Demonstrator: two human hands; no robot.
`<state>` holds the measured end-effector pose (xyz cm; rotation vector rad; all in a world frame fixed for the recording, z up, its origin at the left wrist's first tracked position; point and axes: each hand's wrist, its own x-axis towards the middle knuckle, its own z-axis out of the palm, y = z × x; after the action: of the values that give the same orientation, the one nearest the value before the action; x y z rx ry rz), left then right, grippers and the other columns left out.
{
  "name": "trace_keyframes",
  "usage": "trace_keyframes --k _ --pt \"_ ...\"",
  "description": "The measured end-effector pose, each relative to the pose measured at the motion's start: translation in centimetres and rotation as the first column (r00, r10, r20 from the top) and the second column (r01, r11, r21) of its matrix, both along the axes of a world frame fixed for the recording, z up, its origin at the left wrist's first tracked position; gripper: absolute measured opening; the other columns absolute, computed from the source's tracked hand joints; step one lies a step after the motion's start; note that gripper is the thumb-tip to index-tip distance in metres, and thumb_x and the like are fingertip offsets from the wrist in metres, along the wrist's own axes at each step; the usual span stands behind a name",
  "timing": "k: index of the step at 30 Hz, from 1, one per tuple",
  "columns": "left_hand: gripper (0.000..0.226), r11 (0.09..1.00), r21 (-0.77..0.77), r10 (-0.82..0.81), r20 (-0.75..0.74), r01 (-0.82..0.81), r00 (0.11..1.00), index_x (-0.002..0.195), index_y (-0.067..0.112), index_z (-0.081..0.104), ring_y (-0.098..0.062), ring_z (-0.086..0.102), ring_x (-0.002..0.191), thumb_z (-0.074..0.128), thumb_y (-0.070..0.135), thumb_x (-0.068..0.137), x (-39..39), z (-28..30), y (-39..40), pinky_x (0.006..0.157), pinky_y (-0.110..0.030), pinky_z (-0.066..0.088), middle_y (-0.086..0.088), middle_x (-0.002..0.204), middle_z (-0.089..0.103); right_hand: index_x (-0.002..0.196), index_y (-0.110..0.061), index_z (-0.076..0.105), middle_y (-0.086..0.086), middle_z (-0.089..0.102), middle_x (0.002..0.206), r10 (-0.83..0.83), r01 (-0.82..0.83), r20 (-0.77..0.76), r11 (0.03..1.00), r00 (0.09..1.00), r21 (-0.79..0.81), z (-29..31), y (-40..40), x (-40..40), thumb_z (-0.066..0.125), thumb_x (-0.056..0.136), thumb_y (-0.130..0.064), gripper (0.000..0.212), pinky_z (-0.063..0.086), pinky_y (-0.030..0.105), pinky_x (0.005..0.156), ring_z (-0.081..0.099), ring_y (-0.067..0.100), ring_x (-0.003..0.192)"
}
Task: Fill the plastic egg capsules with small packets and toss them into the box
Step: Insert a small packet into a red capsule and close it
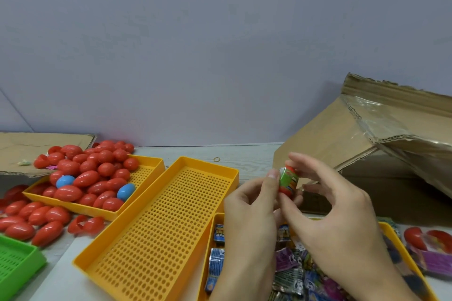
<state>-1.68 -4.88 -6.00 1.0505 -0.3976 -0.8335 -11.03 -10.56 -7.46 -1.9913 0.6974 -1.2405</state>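
Both my hands meet over the packet tray, holding a red egg capsule (288, 182) with a green packet stuffed in it. My left hand (249, 212) pinches the capsule from the left with thumb and fingers. My right hand (335, 212) touches its right side and top with the fingertips. Below them a yellow tray (216, 217) holds several small colourful packets (289, 273). The open cardboard box (367, 154) lies tilted at the right, just behind my hands. Many red capsules and two blue ones (93, 173) fill a yellow tray at the left.
A bare perforated yellow tray (159, 227) lies in the middle. A green tray (17, 264) sits at the lower left, with loose red capsules (31, 220) beside it. A flat cardboard sheet (36, 146) lies far left. A red capsule and a purple packet (430, 249) rest at the right edge.
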Motion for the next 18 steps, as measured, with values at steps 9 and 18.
trace_keyframes --k 9,18 --pt "0.023 0.996 0.075 -0.062 0.149 0.051 0.987 0.083 0.012 0.079 -0.032 0.074 0.081 0.066 0.029 0.091 0.05 -0.21 0.01 0.076 -0.039 0.062 -0.018 0.087 0.075 0.112 -0.057 0.058 -0.037 0.064 0.109 0.062 -0.059 -0.042 0.996 0.997 0.074 -0.57 -0.47 0.02 0.079 0.078 -0.005 0.066 0.047 0.002 0.078 0.062 -0.012 0.102" --pt "0.029 0.996 0.060 -0.074 0.074 0.069 0.995 0.082 0.003 0.077 -0.029 0.074 0.072 0.060 0.021 0.097 -0.02 -0.32 -0.21 0.065 -0.030 0.061 -0.023 0.082 0.074 0.111 -0.055 0.061 -0.035 0.066 0.110 0.098 -0.099 0.008 0.992 0.995 0.082 -0.80 -0.33 0.24 0.075 0.077 0.005 0.071 0.049 0.005 0.080 0.062 -0.011 0.105"
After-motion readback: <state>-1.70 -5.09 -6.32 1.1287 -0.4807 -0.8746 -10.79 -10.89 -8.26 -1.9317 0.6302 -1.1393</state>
